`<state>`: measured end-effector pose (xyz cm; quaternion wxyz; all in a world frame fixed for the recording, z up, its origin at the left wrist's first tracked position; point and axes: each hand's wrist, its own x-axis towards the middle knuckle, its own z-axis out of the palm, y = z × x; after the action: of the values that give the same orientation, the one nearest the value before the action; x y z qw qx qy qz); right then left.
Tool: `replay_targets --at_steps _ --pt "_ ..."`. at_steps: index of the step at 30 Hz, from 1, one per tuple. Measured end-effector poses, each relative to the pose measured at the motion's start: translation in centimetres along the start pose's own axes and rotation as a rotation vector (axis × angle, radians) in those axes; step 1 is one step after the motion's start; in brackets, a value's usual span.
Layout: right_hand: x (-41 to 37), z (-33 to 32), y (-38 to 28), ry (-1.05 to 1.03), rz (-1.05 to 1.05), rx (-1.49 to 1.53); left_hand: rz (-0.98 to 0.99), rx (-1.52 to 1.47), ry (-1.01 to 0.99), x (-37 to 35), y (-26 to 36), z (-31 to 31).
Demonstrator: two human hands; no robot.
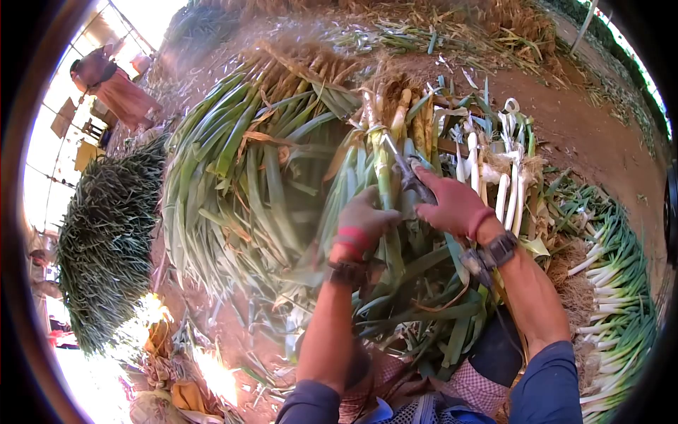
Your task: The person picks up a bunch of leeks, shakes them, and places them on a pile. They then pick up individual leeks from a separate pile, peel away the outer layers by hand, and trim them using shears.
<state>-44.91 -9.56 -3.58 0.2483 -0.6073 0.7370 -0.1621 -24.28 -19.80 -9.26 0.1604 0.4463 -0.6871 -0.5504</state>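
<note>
Big heap of leeks (pixel 240 162) lies across the dirt in front of person, root ends toward top of view. Pile of white-stemmed leeks (pixel 614 283) on R side, looks already trimmed. Dark green pile (pixel 106 240) well apart on L.

Step, as judged: trimming one leek (pixel 382 180) on top of heap, work near root end.

Left hand (pixel 364 225) wrapped tight round its stalk, forearm straight fwd. Right hand (pixel 453 205) just beside, fingers curled on knife (pixel 408 173), wrist bent inward, blade pointing up-left along stalk. Hands close, not touching.

Next move prob. calls for firm L grip and blade kept clear of L knuckles.
</note>
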Motion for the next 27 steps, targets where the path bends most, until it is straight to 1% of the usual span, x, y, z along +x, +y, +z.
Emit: replay_targets --at_steps 2,3,4,5,6,7,10,11,12,13,15,16,17,19,21,23,24,25,26,27 --pt "-2.5 -1.0 -1.8 -0.095 0.085 0.051 -0.003 0.018 -0.033 0.0 -0.2 -0.2" --pt "-3.5 -0.7 -2.0 -0.095 0.085 0.051 -0.028 -0.059 -0.042 -0.4 -0.1 -0.2" --pt "-4.5 -0.5 -1.9 -0.105 0.059 0.057 -0.052 -0.135 -0.053 -0.7 0.1 -0.2" --pt "-5.5 -0.3 -1.7 -0.116 0.035 0.063 -0.053 -0.136 -0.053 -1.1 0.1 -0.1" --pt "-5.8 0.7 -0.8 -0.045 -0.035 0.035 -0.055 -0.220 -0.082 -1.7 0.1 0.0" --pt "-5.5 0.9 -0.4 -0.043 -0.035 0.036 -0.055 -0.302 -0.110 -2.1 0.1 0.0" --pt "-4.2 0.2 -0.2 -0.049 -0.005 0.053 -0.102 -0.366 -0.143 -3.4 0.0 -0.3" --pt "-3.6 -0.3 -0.7 -0.070 0.035 0.047 -0.102 -0.366 -0.139 -3.7 0.1 -0.6" --pt "-3.0 -0.7 -1.0 -0.091 0.076 0.042 -0.139 -0.326 -0.177 -4.0 0.1 -1.0" --pt "-2.1 -0.4 -0.6 -0.094 0.073 0.042 -0.177 -0.287 -0.217 -4.3 0.1 -1.3" --pt "-0.1 0.5 0.4 0.010 -0.052 0.029 -0.207 -0.327 -0.215 -4.2 -0.8 -1.5" --pt "0.8 -0.2 -0.4 -0.030 0.004 0.015 -0.234 -0.366 -0.215 -4.1 -1.0 -1.6" --pt "1.8 -0.4 -0.8 -0.030 0.002 0.015 -0.234 -0.366 -0.213 -4.1 -1.0 -1.8" --pt "3.4 -0.9 -1.4 -0.082 0.055 0.096 -0.245 -0.375 -0.215 -4.1 -1.0 -1.9" --pt "4.9 0.0 -0.9 -0.050 0.040 0.080 -0.244 -0.384 -0.197 -4.2 -0.9 -1.9" --pt "5.3 0.6 -0.8 0.047 -0.045 0.094 -0.244 -0.397 -0.179 -4.2 -1.4 -1.9" --pt "4.9 0.6 -0.5 0.046 -0.045 0.092 -0.247 -0.459 -0.181 -4.0 -1.9 -1.8" --pt "3.8 0.1 -0.9 -0.041 0.014 0.140 -0.248 -0.523 -0.182 -4.0 -2.2 -1.8" --pt "2.4 -0.5 -1.6 -0.128 0.073 0.187 -0.247 -0.527 -0.179 -4.5 -1.3 -2.2" --pt "0.7 -1.2 -2.3 -0.130 0.073 0.184 -0.182 -0.482 -0.180 -5.1 -0.4 -2.6"
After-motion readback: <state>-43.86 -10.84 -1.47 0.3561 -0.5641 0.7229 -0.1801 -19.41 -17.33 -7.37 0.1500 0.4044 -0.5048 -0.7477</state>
